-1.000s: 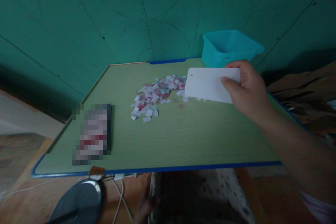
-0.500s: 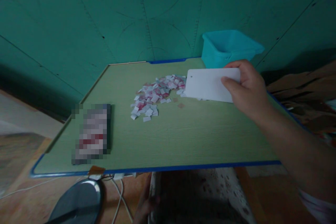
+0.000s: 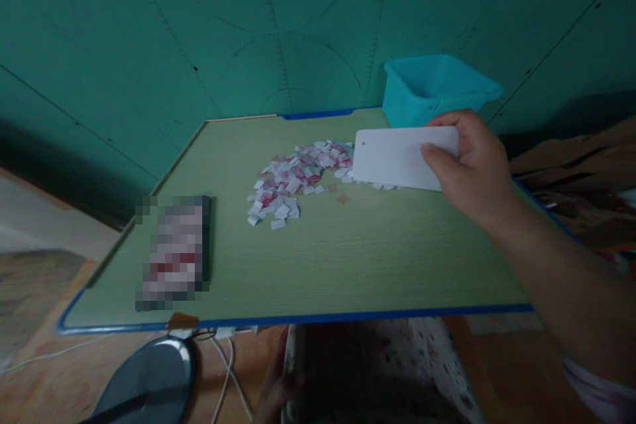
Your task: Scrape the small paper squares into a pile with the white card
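My right hand (image 3: 474, 169) grips a flat white rectangular board (image 3: 397, 158) by its right end, thumb across the front and fingers behind. The board has rounded corners and a small hole at its upper left. It hangs over the right part of a heap of small white and pink paper pieces (image 3: 293, 175), hiding some of them. My left hand (image 3: 278, 381) is low in the dark below the table's front edge, beside the rim of a dark container with a speckled pale side (image 3: 432, 351). Its fingers are too dim to make out.
The pale green table (image 3: 338, 265) has a blue edge. A turquoise bin (image 3: 400, 98) stands at its back right, against the green wall (image 3: 318, 26). A blurred-out flat object (image 3: 173, 252) lies at the left. Below are cables (image 3: 228, 371) and a dark round object (image 3: 149, 377).
The white board and my right hand have shifted very slightly right and up. The paper heap looks the same.
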### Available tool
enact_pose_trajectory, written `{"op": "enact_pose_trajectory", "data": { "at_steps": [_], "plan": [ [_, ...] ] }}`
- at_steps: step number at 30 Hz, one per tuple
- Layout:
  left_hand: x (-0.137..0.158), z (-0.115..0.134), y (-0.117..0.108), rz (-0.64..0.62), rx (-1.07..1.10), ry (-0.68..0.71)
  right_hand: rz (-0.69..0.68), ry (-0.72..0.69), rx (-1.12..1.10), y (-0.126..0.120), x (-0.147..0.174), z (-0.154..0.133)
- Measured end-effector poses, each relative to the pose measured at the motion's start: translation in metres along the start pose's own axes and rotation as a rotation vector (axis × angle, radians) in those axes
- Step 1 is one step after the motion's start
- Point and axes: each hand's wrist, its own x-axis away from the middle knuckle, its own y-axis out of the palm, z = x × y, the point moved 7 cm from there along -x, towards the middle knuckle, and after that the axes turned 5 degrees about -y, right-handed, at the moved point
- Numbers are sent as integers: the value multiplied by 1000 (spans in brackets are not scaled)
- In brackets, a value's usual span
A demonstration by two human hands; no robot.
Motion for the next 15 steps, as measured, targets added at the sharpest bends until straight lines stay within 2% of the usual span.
{"op": "enact_pose_trajectory", "data": {
  "at_steps": [7, 12, 15],
  "plan": [
    [3, 0, 3, -59, 46, -86, -41, 2, 17, 2, -1, -1],
    [10, 5, 16, -145, 135, -205, 11, -3, 4, -2, -2, 0],
    [11, 7, 18, -137, 189, -213, 16, 0, 3, -2, -2, 0]
  ]
}}
